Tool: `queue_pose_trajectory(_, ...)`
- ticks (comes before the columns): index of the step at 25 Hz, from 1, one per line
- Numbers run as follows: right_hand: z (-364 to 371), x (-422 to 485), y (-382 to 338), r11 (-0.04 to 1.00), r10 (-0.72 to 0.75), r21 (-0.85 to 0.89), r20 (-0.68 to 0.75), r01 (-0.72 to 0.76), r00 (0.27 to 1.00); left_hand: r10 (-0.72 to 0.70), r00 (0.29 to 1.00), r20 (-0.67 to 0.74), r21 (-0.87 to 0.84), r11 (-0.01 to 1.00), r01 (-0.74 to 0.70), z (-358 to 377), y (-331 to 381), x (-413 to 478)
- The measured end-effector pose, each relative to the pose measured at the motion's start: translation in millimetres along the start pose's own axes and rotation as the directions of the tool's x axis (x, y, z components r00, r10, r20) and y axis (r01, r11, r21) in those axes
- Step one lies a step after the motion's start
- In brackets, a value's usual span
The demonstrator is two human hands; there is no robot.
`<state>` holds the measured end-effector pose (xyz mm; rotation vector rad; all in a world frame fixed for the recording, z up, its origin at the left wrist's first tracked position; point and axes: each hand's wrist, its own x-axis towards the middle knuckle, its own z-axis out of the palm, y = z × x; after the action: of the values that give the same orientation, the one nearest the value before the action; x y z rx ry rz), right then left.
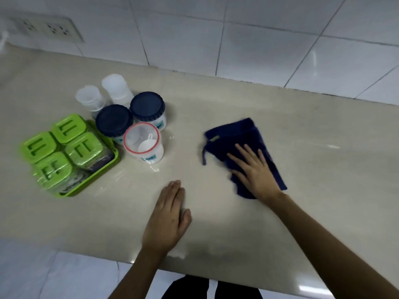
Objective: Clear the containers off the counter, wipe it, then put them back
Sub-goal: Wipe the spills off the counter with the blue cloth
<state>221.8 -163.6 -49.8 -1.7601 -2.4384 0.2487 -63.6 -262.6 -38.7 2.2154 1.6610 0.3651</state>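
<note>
My right hand (254, 169) lies flat, fingers spread, on a dark blue cloth (233, 137) on the beige counter (313, 169). Flat on the bare counter near its front edge rests my left hand (168, 219), fingers together and holding nothing. The containers stand grouped at the left: two jars with dark blue lids (114, 120) (147, 106), a clear jar with a red rim (142, 140) holding a white scoop, and two frosted white jars (90, 100) (116, 86) behind. A green tray (108, 167) carries several green-lidded boxes (83, 147).
A white tiled wall (259, 39) rises behind the counter, with a double socket (45, 29) at the far left. The counter's front edge runs below my left wrist, above a pale floor (43, 277).
</note>
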Motion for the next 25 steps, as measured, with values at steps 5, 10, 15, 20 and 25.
queue_pose_trajectory(5, -0.4, 36.6, -5.6, 0.917, 0.395, -0.026, -0.061, -0.397, 0.917, 0.018, 1.0, -0.01, 0.005, 1.0, -0.018, 4.4, -2.8, 0.0)
queue_pose_trajectory(10, 20.6, 77.2, -83.8, 0.961, -0.268, -0.06, 0.059, 0.271, 0.962, 0.011, 1.0, -0.012, 0.01, 1.0, -0.01, 2.5, -2.9, -0.3)
queue_pose_trajectory(15, 0.8, 21.1, 18.4, 0.999, -0.021, 0.047, -0.048, 0.023, 0.999, 0.011, 1.0, -0.012, 0.003, 1.0, -0.011, 2.6, -0.6, 1.0)
queue_pose_trajectory(20, -17.4, -19.6, 56.9, 0.772, 0.636, 0.088, -0.116, -0.63, 0.763, 0.004, 1.0, -0.022, -0.036, 0.999, -0.005, 1.1, -0.2, 0.3)
queue_pose_trajectory(25, 13.6, 4.9, -51.2, 0.962, 0.272, 0.06, -0.074, -0.268, 0.959, 0.02, 1.0, -0.022, -0.021, 1.0, -0.021, 0.1, 1.1, 0.7)
